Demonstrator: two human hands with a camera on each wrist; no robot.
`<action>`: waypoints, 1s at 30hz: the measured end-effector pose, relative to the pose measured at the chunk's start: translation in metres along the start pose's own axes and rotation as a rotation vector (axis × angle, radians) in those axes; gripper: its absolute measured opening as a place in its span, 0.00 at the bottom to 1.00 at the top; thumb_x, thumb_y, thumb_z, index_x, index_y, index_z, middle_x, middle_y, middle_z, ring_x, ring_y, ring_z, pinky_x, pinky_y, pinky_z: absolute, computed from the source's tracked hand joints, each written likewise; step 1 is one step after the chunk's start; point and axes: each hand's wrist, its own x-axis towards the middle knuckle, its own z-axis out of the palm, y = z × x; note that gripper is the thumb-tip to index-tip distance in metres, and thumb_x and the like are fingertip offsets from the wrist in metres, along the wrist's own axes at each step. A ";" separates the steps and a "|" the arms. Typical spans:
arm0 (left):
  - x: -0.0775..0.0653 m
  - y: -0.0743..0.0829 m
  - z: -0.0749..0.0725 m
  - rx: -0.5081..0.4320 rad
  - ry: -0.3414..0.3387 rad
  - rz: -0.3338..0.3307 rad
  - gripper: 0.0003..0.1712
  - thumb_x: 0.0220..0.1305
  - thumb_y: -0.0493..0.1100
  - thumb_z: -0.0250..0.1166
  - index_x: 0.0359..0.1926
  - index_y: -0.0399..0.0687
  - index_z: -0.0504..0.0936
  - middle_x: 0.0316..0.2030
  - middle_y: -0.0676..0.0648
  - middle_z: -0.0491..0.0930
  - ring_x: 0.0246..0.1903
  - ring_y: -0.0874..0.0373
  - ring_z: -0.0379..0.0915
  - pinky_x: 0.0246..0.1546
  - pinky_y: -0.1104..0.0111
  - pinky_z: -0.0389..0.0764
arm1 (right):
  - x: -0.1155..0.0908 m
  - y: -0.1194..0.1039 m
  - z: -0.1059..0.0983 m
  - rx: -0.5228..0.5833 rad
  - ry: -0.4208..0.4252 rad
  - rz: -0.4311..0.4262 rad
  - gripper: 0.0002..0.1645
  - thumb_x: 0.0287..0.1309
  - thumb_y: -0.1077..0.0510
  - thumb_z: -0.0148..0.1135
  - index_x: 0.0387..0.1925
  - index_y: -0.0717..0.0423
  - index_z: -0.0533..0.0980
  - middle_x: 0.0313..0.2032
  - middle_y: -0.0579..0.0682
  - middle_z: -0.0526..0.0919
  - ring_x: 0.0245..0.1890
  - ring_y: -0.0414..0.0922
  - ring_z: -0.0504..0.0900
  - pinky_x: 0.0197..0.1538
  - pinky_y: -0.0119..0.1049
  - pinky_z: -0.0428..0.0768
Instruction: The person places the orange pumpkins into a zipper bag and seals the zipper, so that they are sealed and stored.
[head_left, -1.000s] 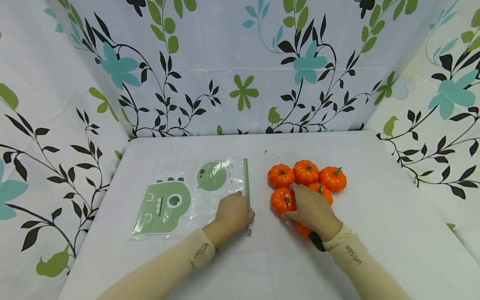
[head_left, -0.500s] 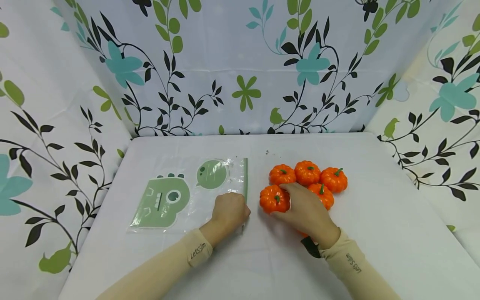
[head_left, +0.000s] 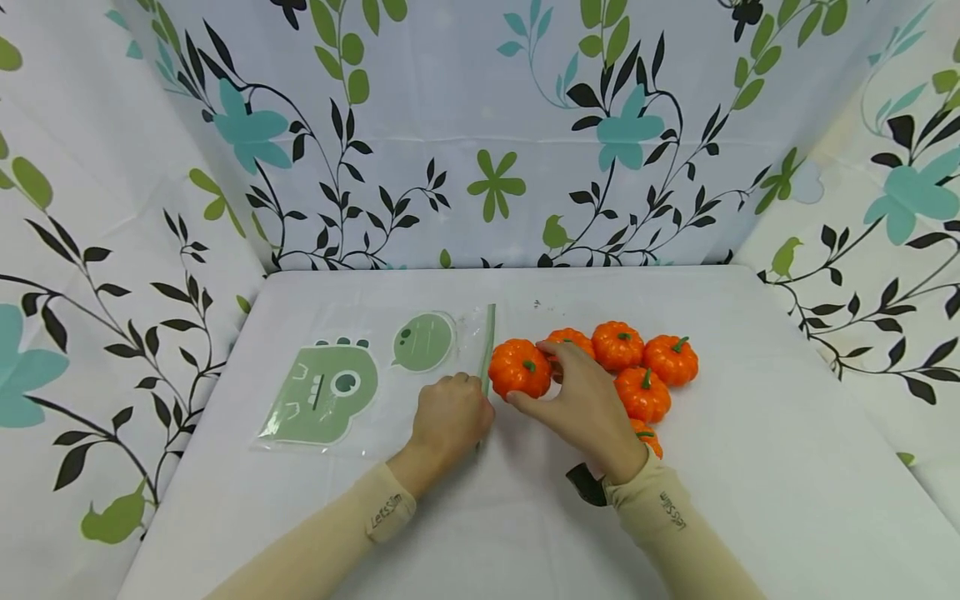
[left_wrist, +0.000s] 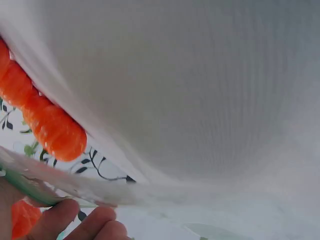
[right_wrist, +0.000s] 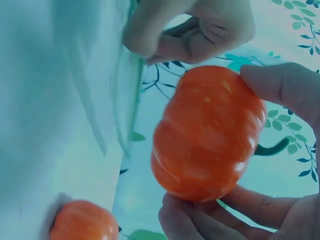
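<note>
A small orange pumpkin (head_left: 520,368) with a green stem is in my right hand (head_left: 588,408), pinched between thumb and fingers beside the bag's green edge. The right wrist view shows the pumpkin (right_wrist: 210,132) lifted off the table. My left hand (head_left: 452,412) grips the right edge of a clear zip bag (head_left: 382,425) printed with a green dinosaur. In the left wrist view, curled fingers (left_wrist: 95,225) hold the bag's green strip (left_wrist: 32,189), which stands raised. The bag otherwise lies flat. Whether its mouth is parted is hard to tell.
Several more orange pumpkins (head_left: 643,395) lie grouped on the white table (head_left: 750,467) right of the right hand, one partly hidden behind it. A floral cloth (head_left: 420,100) hangs at the back and sides.
My right hand has lifted the pumpkin from the group and carried it left, up to the bag's edge. My left hand has shifted slightly left, raising the edge.
</note>
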 end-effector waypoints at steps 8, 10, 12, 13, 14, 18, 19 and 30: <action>-0.002 -0.008 -0.009 -0.088 0.095 -0.012 0.12 0.53 0.41 0.71 0.20 0.44 0.76 0.17 0.49 0.76 0.16 0.54 0.73 0.13 0.65 0.76 | 0.016 -0.008 0.015 0.000 -0.045 0.010 0.49 0.48 0.34 0.74 0.65 0.58 0.73 0.55 0.52 0.80 0.49 0.52 0.80 0.51 0.45 0.81; -0.004 -0.010 -0.010 -0.099 0.114 -0.005 0.12 0.53 0.41 0.70 0.21 0.44 0.76 0.18 0.49 0.76 0.16 0.54 0.74 0.13 0.65 0.75 | 0.018 -0.007 0.019 -0.009 -0.054 0.009 0.49 0.49 0.35 0.74 0.65 0.59 0.73 0.56 0.53 0.80 0.49 0.52 0.80 0.51 0.45 0.81; -0.006 -0.011 -0.010 -0.110 0.137 0.004 0.11 0.54 0.40 0.70 0.21 0.43 0.77 0.18 0.49 0.76 0.16 0.55 0.74 0.13 0.66 0.75 | 0.019 -0.006 0.021 -0.024 -0.058 0.007 0.48 0.49 0.36 0.74 0.65 0.59 0.73 0.55 0.54 0.80 0.48 0.51 0.80 0.50 0.45 0.81; -0.006 -0.011 -0.010 -0.113 0.152 0.008 0.11 0.53 0.40 0.70 0.22 0.43 0.77 0.18 0.49 0.76 0.16 0.54 0.74 0.13 0.65 0.75 | 0.019 -0.005 0.023 -0.035 -0.059 0.006 0.48 0.49 0.36 0.74 0.64 0.60 0.73 0.55 0.54 0.81 0.48 0.51 0.80 0.51 0.45 0.81; -0.007 -0.012 -0.010 -0.119 0.167 0.012 0.11 0.53 0.40 0.70 0.22 0.44 0.77 0.18 0.50 0.75 0.16 0.54 0.74 0.12 0.65 0.75 | 0.020 -0.004 0.024 -0.045 -0.060 0.001 0.48 0.49 0.36 0.74 0.64 0.60 0.73 0.55 0.54 0.81 0.48 0.51 0.79 0.51 0.46 0.81; -0.008 -0.013 -0.009 -0.139 0.217 0.029 0.09 0.52 0.39 0.69 0.22 0.45 0.76 0.18 0.50 0.75 0.17 0.54 0.75 0.12 0.63 0.76 | 0.021 -0.001 0.030 -0.074 -0.065 -0.018 0.47 0.48 0.38 0.75 0.63 0.61 0.75 0.56 0.56 0.80 0.52 0.52 0.80 0.55 0.48 0.80; -0.008 -0.014 -0.008 -0.144 0.225 0.035 0.09 0.52 0.38 0.69 0.22 0.45 0.76 0.19 0.50 0.75 0.18 0.54 0.76 0.13 0.63 0.77 | 0.021 -0.001 0.031 -0.076 -0.067 -0.021 0.46 0.47 0.38 0.75 0.62 0.61 0.75 0.56 0.56 0.81 0.53 0.52 0.80 0.56 0.48 0.79; -0.011 -0.015 -0.002 -0.214 0.311 0.096 0.03 0.51 0.35 0.67 0.24 0.41 0.81 0.39 0.42 0.88 0.36 0.51 0.86 0.23 0.62 0.85 | 0.025 -0.001 0.053 -0.079 -0.122 -0.091 0.44 0.47 0.42 0.78 0.61 0.63 0.76 0.56 0.56 0.81 0.53 0.52 0.81 0.56 0.46 0.80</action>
